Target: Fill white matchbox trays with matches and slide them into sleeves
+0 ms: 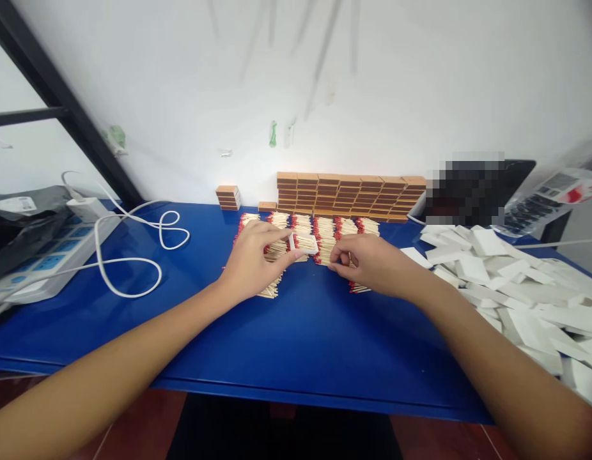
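Note:
Rows of red-tipped matches (325, 231) lie in bundles on the blue table (305, 332). My left hand (252, 262) rests over the left bundles and pinches a small white matchbox tray (306, 243) between thumb and fingers. My right hand (367, 263) is just right of the tray, fingers curled and pinched on some matches (335, 260) from the pile. More matches (359, 289) stick out under that hand.
Stacked brown matchboxes (348, 197) form a wall at the back, with a small stack (227, 197) to the left. A heap of white empty trays (516, 287) fills the right side. A power strip (46, 262) and white cable (133, 255) lie at left.

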{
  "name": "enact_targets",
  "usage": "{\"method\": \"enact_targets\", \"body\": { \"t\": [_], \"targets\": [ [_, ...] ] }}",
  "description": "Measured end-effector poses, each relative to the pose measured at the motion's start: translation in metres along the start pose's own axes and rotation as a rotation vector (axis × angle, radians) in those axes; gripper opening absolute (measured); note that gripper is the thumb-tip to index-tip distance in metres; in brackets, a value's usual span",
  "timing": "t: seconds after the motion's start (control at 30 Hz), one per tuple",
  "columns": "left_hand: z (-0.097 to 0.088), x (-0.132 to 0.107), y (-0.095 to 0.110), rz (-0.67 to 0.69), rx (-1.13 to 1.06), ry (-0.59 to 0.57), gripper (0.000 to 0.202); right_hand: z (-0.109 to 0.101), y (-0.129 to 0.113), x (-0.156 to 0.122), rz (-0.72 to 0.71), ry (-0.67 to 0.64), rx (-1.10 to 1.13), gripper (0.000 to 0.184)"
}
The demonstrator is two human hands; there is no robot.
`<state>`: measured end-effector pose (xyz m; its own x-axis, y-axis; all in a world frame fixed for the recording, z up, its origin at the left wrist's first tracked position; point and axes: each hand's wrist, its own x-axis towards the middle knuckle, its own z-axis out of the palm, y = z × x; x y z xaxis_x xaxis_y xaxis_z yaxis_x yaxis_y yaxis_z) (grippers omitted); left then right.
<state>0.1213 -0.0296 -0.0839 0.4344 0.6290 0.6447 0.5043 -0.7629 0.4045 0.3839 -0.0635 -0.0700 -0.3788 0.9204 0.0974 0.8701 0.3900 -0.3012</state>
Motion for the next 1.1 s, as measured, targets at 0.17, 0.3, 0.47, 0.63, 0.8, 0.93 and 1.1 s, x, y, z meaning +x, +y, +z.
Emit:
{"method": "enact_targets", "body": {
  "t": [0.17, 0.3, 0.47, 0.63, 0.8, 0.93, 1.1],
  "targets": [
    [0.001, -0.002, 0.000, -0.028, -0.005, -0.013, 0.040, 0.003, 0.000, 0.000, 0.009, -0.034, 0.015, 0.007],
    [0.001, -0.002, 0.000, -0.024, -0.005, -0.013, 0.039, 0.004, 0.002, -0.001, -0.005, -0.021, 0.054, 0.006],
    [0.003, -0.002, -0.001, -0.007, 0.010, -0.020, 0.039, 0.003, 0.003, -0.001, -0.001, -0.032, 0.098, 0.005],
    [0.003, -0.003, -0.002, 0.004, 0.005, -0.039, 0.036, 0.002, 0.001, -0.001, 0.011, -0.046, 0.124, 0.005],
    [0.003, -0.003, -0.005, 0.014, 0.013, -0.054, 0.037, -0.006, -0.003, -0.001, -0.014, 0.068, 0.151, 0.007],
    [0.003, -0.003, -0.002, 0.033, 0.013, -0.078, 0.036, -0.010, -0.008, -0.001, -0.059, 0.228, 0.186, 0.010],
    [0.003, -0.005, 0.003, 0.067, -0.055, -0.124, 0.038, -0.003, -0.018, -0.003, -0.108, 0.244, 0.305, 0.009]
  ]
}}
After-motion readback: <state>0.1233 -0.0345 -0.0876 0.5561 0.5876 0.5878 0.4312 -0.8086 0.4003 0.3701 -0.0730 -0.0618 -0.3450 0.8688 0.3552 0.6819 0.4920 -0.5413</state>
